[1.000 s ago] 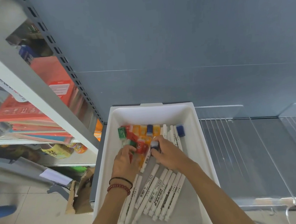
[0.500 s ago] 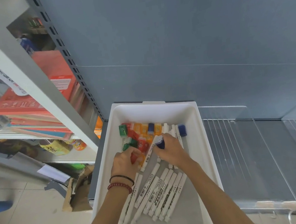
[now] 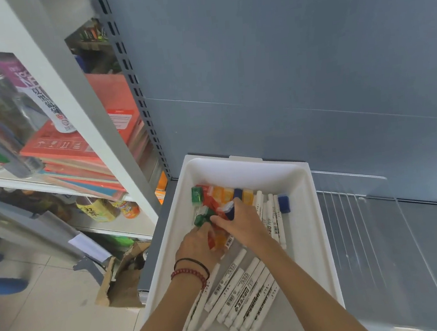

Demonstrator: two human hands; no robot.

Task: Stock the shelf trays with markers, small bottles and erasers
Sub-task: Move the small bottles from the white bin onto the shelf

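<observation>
A white tray (image 3: 311, 225) stands on the shelf and holds white markers (image 3: 240, 294) along its floor. Small coloured items (image 3: 223, 194), green, red, orange and blue, lie at its far end. A few more markers (image 3: 272, 213) lie by the right wall with a blue piece (image 3: 283, 203) at their far end. My left hand (image 3: 197, 244) rests on the heap with its fingers curled over a red-orange piece. My right hand (image 3: 240, 223) pinches a small blue and white item (image 3: 229, 209) over the pile.
Clear plastic dividers (image 3: 372, 220) split the grey shelf floor (image 3: 407, 254) to the right of the tray. On the left, a white shelving unit (image 3: 82, 119) carries stacked red folders (image 3: 77, 155), bottles and cans. A torn cardboard box (image 3: 124, 275) sits on the tiled floor.
My right hand has shifted slightly left over the coloured pile, still pinching the blue and white piece. My left hand has slid a little nearer. The camera view rose a bit.
</observation>
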